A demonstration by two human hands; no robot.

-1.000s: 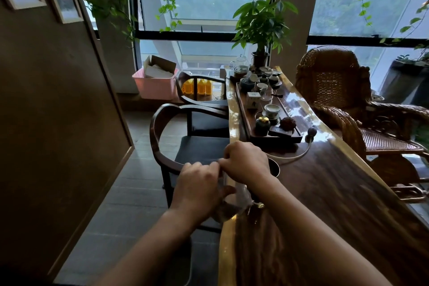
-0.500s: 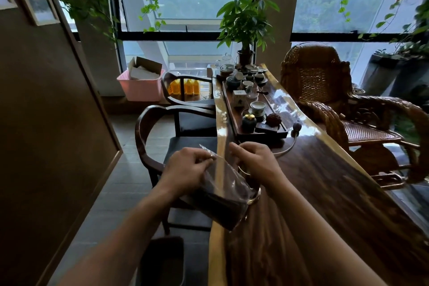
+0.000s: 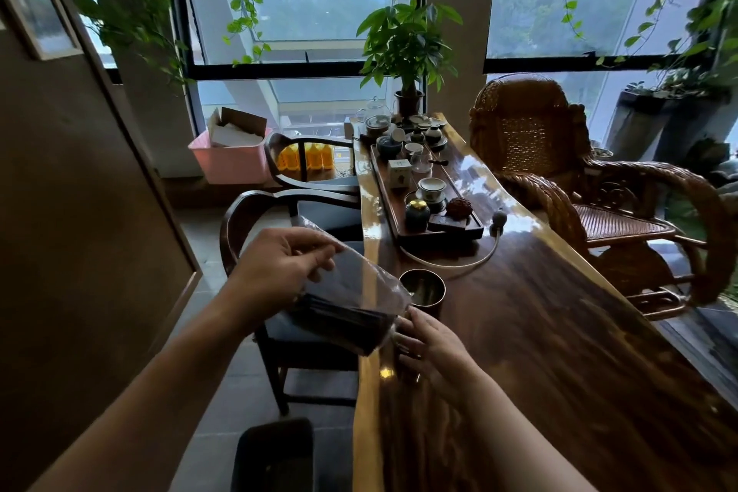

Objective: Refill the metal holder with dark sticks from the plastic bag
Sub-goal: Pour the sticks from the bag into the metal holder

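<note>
A clear plastic bag (image 3: 371, 284) with a bundle of dark sticks (image 3: 343, 322) in its lower part hangs over the table's left edge. My left hand (image 3: 279, 268) pinches the bag's upper end. My right hand (image 3: 429, 347) grips the bag's lower corner, just in front of the round metal holder (image 3: 425, 290). The holder stands upright on the dark wooden table (image 3: 559, 351), its mouth open, right beside the bag.
A long tea tray (image 3: 399, 220) with cups, jars and a teapot lies farther along the table, and a white hose (image 3: 451, 262) curves behind the holder. Dark wooden chairs (image 3: 247, 212) stand left of the table, a wicker chair (image 3: 559, 172) right. A black bin (image 3: 275, 455) sits on the floor.
My right hand has dropped from the bag's top to its lower corner. The left hand has lifted the bag's top up and left, uncovering the metal holder.
</note>
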